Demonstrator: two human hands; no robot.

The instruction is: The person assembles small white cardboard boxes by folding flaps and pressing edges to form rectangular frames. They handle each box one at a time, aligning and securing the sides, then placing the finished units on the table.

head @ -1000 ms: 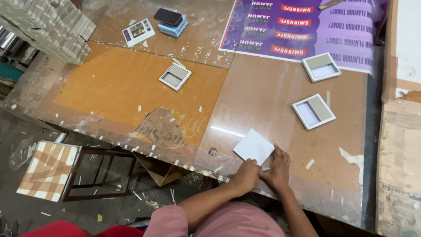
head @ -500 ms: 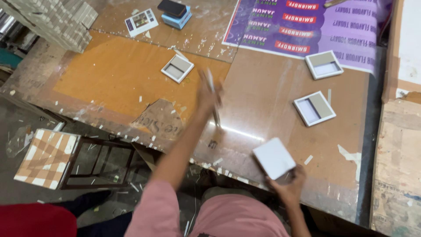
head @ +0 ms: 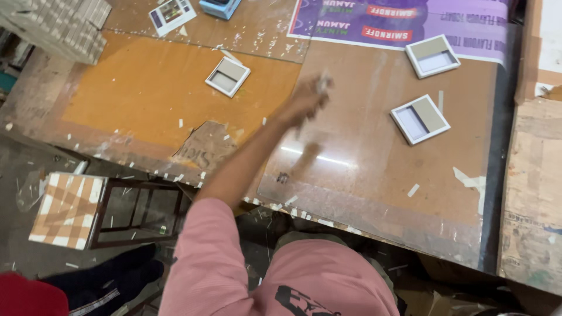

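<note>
Your left hand (head: 307,99) is stretched out over the glossy brown table (head: 363,175), roughly mid-table, and it's blurred. Looks like it's curled around something small and pale, but honestly you can't tell what it is or how tightly the fingers are closed. Your right hand isn't in the shot at all.

Nearest thing to that hand is the small white-framed square tray (head: 228,76) just up and to its left, sitting on the orange sheet (head: 146,93) under the glass. On the other side of the hand, well apart from it, there's a second white-framed tray (head: 420,119) lying flat, and a third one (head: 432,55) further up, partly overlapping the edge of the purple poster (head: 410,23).

Top edge has a light blue box (head: 219,7) and a small printed card (head: 171,14) beside it. Top left corner holds a stack of grey-white pieces (head: 58,23). Bits of white scrap are scattered all over the tabletop. Down left, below the table edge, a checked orange-and-white stool (head: 67,209) stands on the floor.
</note>
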